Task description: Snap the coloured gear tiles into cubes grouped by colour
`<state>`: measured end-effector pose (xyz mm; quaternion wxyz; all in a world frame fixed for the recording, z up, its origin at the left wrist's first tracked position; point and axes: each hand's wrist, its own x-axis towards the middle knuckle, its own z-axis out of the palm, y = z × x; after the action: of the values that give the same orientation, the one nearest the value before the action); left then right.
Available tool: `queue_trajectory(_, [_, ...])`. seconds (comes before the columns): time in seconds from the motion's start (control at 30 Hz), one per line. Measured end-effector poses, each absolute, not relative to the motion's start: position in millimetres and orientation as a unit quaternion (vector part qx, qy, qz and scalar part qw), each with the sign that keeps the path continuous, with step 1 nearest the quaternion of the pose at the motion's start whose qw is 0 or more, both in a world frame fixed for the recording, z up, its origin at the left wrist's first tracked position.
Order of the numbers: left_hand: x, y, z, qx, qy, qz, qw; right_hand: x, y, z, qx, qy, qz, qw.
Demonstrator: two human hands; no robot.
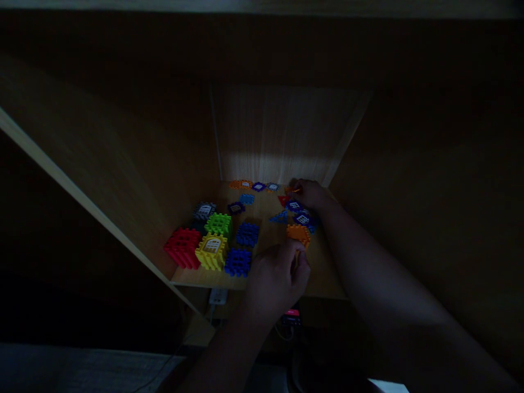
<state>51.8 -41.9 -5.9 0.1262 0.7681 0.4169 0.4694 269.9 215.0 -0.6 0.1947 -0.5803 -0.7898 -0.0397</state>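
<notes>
Right hand [313, 194] with fingers bent at an orange toothed tile [291, 190], back of a dim wooden shelf [266, 214], left hand [278, 270] curled beside stacked orange tiles [298, 233], either grip impossible to tell

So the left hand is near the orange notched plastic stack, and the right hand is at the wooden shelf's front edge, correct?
No: the head view shows the right hand at the back of the wooden shelf; the left hand is indeed near the orange notched plastic stack.
</notes>
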Motion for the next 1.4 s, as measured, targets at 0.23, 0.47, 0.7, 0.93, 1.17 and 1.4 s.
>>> queue_trajectory(0.23, [52,-42,-6,0.768,0.412,0.474,0.123,273,216,-3,-0.589,-0.776,-0.017,0.226])
queue_trajectory(0.47, [52,-42,-5,0.766,0.42,0.471,0.121,277,217,-4,-0.593,-0.749,0.025,0.293])
queue_trajectory(0.7, [52,-43,-6,0.767,0.419,0.471,0.121,275,213,-3,-0.582,-0.727,0.044,0.361])
queue_trajectory(0.93, [52,-41,-5,0.772,0.416,0.467,0.113,275,205,14,-0.595,-0.676,0.024,0.433])
queue_trajectory(1.17, [53,-41,-7,0.782,0.419,0.45,0.102,279,169,72,-0.615,-0.621,-0.049,0.483])
queue_trajectory(1.4, [52,-42,-6,0.782,0.418,0.451,0.1,296,52,63,-0.735,-0.576,-0.087,0.348])
